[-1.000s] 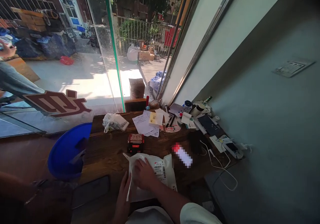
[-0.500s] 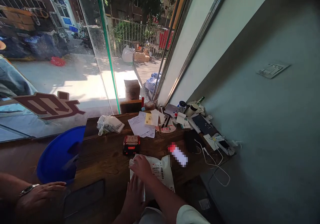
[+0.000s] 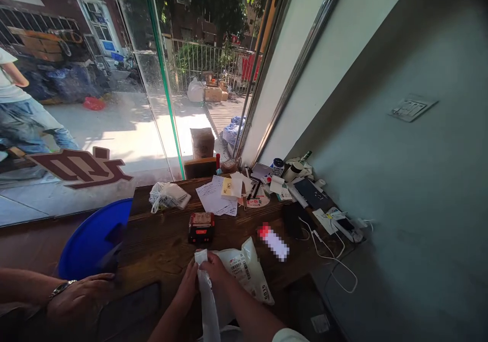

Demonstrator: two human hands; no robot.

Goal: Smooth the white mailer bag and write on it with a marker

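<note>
A white plastic mailing bag (image 3: 263,283) with a printed barcode label lies on the dark wooden table in front of me. Along its left side a long white flap (image 3: 208,301) stands raised, running down towards me. My left hand (image 3: 187,281) is closed at the top of this flap from the left. From the other side, my right hand (image 3: 216,270) pinches the same flap, its forearm crossing over the bag. Just beyond my hands sits a small black and red label printer (image 3: 201,227). My fingertips are partly hidden behind the flap.
Another person's hand (image 3: 82,296) with a wristwatch rests at the left, near a dark flat panel (image 3: 131,306). A blue round tub (image 3: 91,245) stands beside the table. Papers (image 3: 217,194), a plastic-wrapped bundle (image 3: 170,197) and white cables (image 3: 324,250) lie further off.
My hands have gone from pressing on the bag to gripping its left side, which is now lifted. The bag has tilted and shifted right. Outside the glass, a person has appeared at the left.
</note>
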